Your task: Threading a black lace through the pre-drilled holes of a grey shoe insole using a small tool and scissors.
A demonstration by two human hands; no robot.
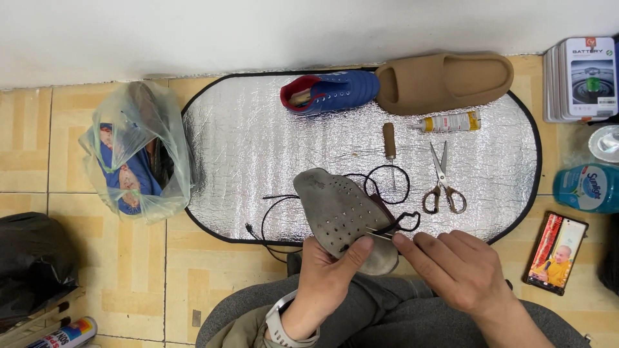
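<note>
Obs., head view, listed largest to smallest

- Silver quilted foil mat with black edging (258, 167), laid on the tan tiled floor (39, 135); carries most of the tools
- Pale green plastic bag (138, 151) with blue items inside, just off the mat's left edge
- Tan foam slide sandal (445, 80) and blue sneaker with red lining (332, 91), side by side at the mat's far edge
- Grey perforated insole (345, 219), over the mat's near edge above the lap. Flat, slightly curled, rows of small punched holes; the toe end looks worn and paler. A black cord (387, 177) loops across the mat and runs to it
- Left hand (325, 277): fingers and thumb clamped on the insole's near end, thumb on top
- Right hand (461, 267): fingers pinched narrow on a thin metal needle (377, 233), tip at the insole's right edge
- Steel scissors (442, 180), small glue tube with yellow label (448, 121), wooden-handled awl (390, 145), all lying free on the mat, apart from both hands

Risk (judgement)
- Left thumb sits just beside the needle tip; a slip through a hole could prick it
- Loose cord loops may snag or knot when pulled, since they lie tangled near the awl
- Thin worn insole could tear between neighbouring holes under a hard tug
</note>
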